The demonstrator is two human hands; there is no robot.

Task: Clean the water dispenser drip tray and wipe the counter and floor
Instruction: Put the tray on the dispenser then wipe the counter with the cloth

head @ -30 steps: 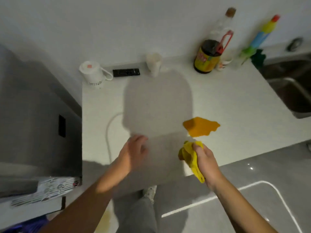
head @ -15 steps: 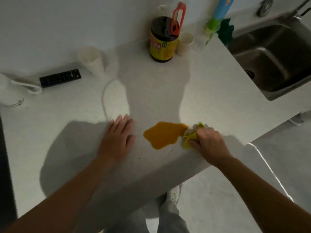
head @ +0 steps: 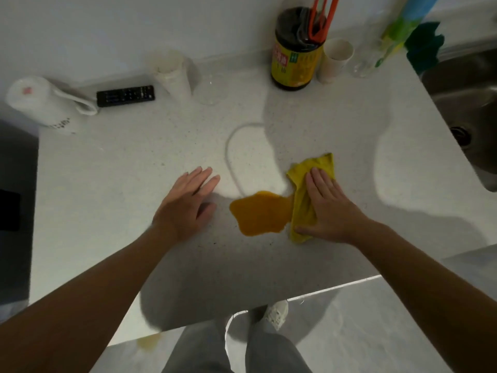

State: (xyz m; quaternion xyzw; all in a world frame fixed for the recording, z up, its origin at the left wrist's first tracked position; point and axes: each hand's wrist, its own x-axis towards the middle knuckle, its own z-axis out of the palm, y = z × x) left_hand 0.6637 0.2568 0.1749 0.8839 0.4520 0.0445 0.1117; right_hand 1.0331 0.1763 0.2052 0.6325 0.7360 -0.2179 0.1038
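My right hand (head: 328,208) lies flat on the yellow cloth (head: 300,203), fingers straight and close together, pressing it onto the counter (head: 129,162). The cloth's left edge touches the orange spill (head: 261,214), which sits between my two hands near the front of the counter. My left hand (head: 185,205) rests palm down on the bare counter just left of the spill, fingers spread a little, holding nothing.

A thin white cord (head: 230,157) curves across the counter behind the spill. Along the wall stand a white kettle (head: 40,103), a black remote (head: 125,96), a white cup (head: 172,72), a clear glass (head: 212,90), a dark bottle (head: 294,60) with a yellow label, and a paper cup (head: 334,59) just beside it. A green cloth (head: 423,45) hangs at the far right corner next to the sink (head: 468,87).

Below the counter's edge I see the grey floor (head: 363,335), my shoe (head: 275,313), and a small yellowish stain (head: 148,343) on the floor to the left of my legs.
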